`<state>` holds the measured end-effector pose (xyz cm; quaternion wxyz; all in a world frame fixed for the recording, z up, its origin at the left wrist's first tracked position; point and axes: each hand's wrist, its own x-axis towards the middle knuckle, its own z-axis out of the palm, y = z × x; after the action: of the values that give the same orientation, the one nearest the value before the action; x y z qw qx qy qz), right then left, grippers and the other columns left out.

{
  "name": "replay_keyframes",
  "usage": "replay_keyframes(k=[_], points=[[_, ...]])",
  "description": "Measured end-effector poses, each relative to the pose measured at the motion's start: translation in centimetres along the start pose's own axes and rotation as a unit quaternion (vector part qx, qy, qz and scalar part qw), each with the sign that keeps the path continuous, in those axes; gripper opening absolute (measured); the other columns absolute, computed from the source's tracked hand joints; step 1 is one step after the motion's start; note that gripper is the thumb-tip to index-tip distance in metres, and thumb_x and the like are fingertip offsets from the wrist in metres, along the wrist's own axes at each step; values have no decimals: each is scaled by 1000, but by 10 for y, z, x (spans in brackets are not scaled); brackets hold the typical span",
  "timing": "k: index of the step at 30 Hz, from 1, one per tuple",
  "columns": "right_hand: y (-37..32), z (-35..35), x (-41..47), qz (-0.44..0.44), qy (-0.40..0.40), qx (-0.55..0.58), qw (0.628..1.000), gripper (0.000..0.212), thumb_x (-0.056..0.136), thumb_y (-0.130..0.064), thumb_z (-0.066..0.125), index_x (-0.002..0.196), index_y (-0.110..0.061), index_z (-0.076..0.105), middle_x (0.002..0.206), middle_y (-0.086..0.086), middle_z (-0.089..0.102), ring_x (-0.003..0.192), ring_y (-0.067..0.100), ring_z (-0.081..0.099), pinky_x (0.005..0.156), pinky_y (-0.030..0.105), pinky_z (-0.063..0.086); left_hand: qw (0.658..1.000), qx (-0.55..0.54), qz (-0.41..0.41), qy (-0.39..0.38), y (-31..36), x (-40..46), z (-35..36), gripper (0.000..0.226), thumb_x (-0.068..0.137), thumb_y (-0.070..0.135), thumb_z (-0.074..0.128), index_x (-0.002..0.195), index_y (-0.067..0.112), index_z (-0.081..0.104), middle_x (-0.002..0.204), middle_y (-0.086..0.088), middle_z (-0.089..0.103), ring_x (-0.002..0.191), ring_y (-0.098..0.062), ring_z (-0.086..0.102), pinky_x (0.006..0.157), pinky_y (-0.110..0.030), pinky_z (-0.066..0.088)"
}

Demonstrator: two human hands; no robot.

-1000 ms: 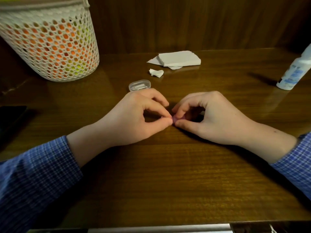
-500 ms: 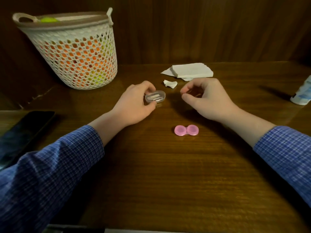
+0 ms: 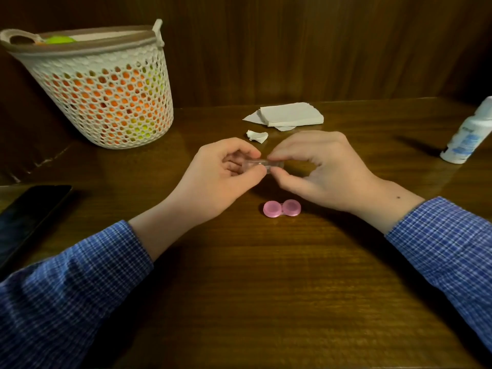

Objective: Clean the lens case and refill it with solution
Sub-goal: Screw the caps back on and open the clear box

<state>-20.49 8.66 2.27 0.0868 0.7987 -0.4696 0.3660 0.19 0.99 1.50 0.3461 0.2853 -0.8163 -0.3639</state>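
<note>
1. Pinching a small clear plastic box (image 3: 262,165) from both ends, the left hand (image 3: 223,177) and right hand (image 3: 323,169) share one grip, fingers curled round it above the brown wooden desk (image 3: 266,288).
2. The pink twin-cup plastic lens case (image 3: 282,208) lies on the desk just nearer than the grip.
3. The white solution bottle (image 3: 467,135) stands far right of the grip.
4. A folded white tissue stack (image 3: 288,115) lies beyond the grip.

Solution bottle (image 3: 468,134) cropped at edge

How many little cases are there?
2: a pink case lying on the table, and a clear case held between the left hand and right hand.
</note>
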Motion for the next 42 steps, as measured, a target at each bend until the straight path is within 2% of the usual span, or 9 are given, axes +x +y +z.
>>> replay_keyframes(k=[4, 12, 17, 26, 31, 35, 37, 40, 42], points=[[-1, 0, 0, -40, 1, -28, 999, 15, 91, -21, 77, 100, -10, 82, 91, 4, 79, 83, 18, 72, 70, 40, 59, 1000, -9, 6, 8, 3, -3, -1, 27, 85, 13, 82, 109, 16, 71, 95, 3, 74, 86, -12, 74, 72, -20, 61], [-3, 4, 0, -94, 15, -73, 993, 11, 88, -17, 79, 88, -6, 81, 84, 6, 78, 75, 23, 72, 65, 43, 56, 1000, -4, 15, 7, 4, -6, -4, 28, 80, 10, 85, 105, 14, 72, 94, 2, 75, 85, -15, 75, 75, -29, 64], [-5, 4, 1, -91, 11, -70, 993, 13, 88, -18, 78, 86, -6, 81, 83, 6, 78, 74, 22, 72, 64, 43, 56, 1000, -22, 6, -3, 4, -5, -5, 28, 80, 8, 85, 104, 13, 73, 94, 1, 76, 85, -17, 75, 76, -30, 65], [-10, 2, 2, -50, 19, -38, 998, 13, 88, -20, 80, 91, -7, 82, 82, 5, 78, 75, 21, 72, 66, 40, 58, 999, -49, -16, -10, 3, -3, -5, 32, 80, 6, 84, 108, 16, 71, 98, 0, 77, 91, -15, 77, 77, -24, 63], [-3, -1, 0, 8, 18, 46, 999, 11, 89, -15, 79, 98, -8, 81, 89, 5, 78, 82, 16, 72, 71, 32, 60, 992, -91, -70, -51, -1, 0, -8, 58, 81, 2, 83, 131, 23, 59, 104, 4, 79, 98, -13, 77, 81, -21, 61], [1, 1, -1, 119, 81, 110, 984, 8, 92, -18, 75, 98, -23, 77, 90, -12, 75, 87, 5, 71, 74, 16, 57, 976, -163, -109, -98, -3, 2, -9, 72, 80, -9, 78, 139, 22, 50, 112, -4, 78, 107, -21, 76, 89, -31, 62], [4, 4, 1, 195, 113, 153, 962, 9, 92, -20, 74, 90, -28, 78, 83, -16, 75, 86, 6, 72, 74, 22, 61, 967, -188, -120, -123, -3, 4, -10, 73, 81, -11, 76, 140, 21, 48, 116, -7, 78, 110, -24, 75, 91, -33, 61], [11, 7, 5, 333, 92, 264, 901, 17, 93, -17, 72, 80, -20, 82, 81, -1, 78, 86, 16, 74, 85, 45, 63, 957, -210, -137, -148, -5, 5, -11, 77, 81, -12, 75, 145, 17, 44, 120, -11, 76, 113, -27, 74, 94, -37, 61], [13, 7, 5, 394, 67, 328, 856, 17, 94, -18, 72, 80, -19, 83, 83, 5, 79, 87, 20, 74, 88, 54, 62, 953, -219, -152, -145, -6, 6, -11, 79, 78, -6, 77, 145, 17, 44, 121, -11, 76, 114, -26, 73, 97, -40, 60]])
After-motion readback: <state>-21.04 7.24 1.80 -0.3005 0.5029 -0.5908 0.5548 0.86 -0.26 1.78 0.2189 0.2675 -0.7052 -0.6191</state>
